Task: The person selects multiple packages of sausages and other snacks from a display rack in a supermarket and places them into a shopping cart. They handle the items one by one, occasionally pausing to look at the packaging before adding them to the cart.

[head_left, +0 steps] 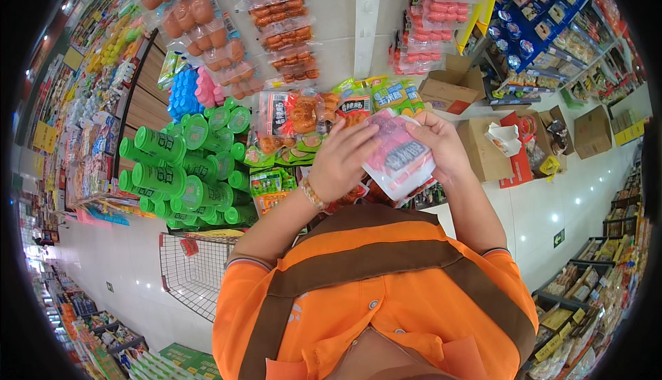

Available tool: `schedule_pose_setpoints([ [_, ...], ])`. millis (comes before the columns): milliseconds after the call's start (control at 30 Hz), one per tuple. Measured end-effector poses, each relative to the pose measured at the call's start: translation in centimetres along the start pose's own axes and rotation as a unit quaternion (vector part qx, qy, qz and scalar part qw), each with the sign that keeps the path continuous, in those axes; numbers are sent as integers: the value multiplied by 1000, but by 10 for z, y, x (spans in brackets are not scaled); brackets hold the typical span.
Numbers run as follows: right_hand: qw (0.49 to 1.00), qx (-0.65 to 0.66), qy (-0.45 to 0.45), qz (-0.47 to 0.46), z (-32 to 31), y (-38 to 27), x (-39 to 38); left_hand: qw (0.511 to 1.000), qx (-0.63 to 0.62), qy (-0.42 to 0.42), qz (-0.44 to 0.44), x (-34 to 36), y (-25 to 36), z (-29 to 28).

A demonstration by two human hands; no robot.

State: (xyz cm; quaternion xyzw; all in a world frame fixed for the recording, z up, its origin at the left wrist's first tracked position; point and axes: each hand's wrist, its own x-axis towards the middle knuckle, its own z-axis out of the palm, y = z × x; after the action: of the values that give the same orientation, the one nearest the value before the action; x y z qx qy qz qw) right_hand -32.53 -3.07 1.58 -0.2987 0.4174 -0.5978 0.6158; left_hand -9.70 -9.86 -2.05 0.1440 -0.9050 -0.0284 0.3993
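A flat pink-and-white plastic food packet (400,154) is held tilted in front of my chest. My right hand (447,147) grips its right edge, thumb across the front and the other fingers mostly hidden behind. Across the packet's upper left part lie the fingers of my left hand (339,159), stretched out and touching it; the thumb is hard to make out. Just beyond are clear packs of brown sausages or meat (303,114), a red-and-green pouch (354,104) and yellow-green pouches (396,94).
Green lidded jars (162,176) are stacked to the left, above a wire shopping cart (189,270). Sausage packs (279,14) and pink sausage packs (441,18) hang ahead. Open cardboard boxes (483,145) stand at the right. Stocked shelves (586,297) line the lower right.
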Motion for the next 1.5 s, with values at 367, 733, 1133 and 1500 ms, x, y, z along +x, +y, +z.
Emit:
schedule_pose_setpoints([
  [367, 969, -154, 69, -179, 16, -5, 54, 762, -533, 57, -364, 36, -26, 15],
  [733, 976, -81, 93, -182, -2, 6, 140, 867, -344, 100, -347, 123, -153, 41],
  [1133, 971, -63, 103, -208, 13, 18, 168, 826, -400, -18, -397, 144, -157, 30],
  [1500, 963, -121, 103, -219, 29, 8, 148, 775, -464, -56, -425, 132, -158, 24],
])
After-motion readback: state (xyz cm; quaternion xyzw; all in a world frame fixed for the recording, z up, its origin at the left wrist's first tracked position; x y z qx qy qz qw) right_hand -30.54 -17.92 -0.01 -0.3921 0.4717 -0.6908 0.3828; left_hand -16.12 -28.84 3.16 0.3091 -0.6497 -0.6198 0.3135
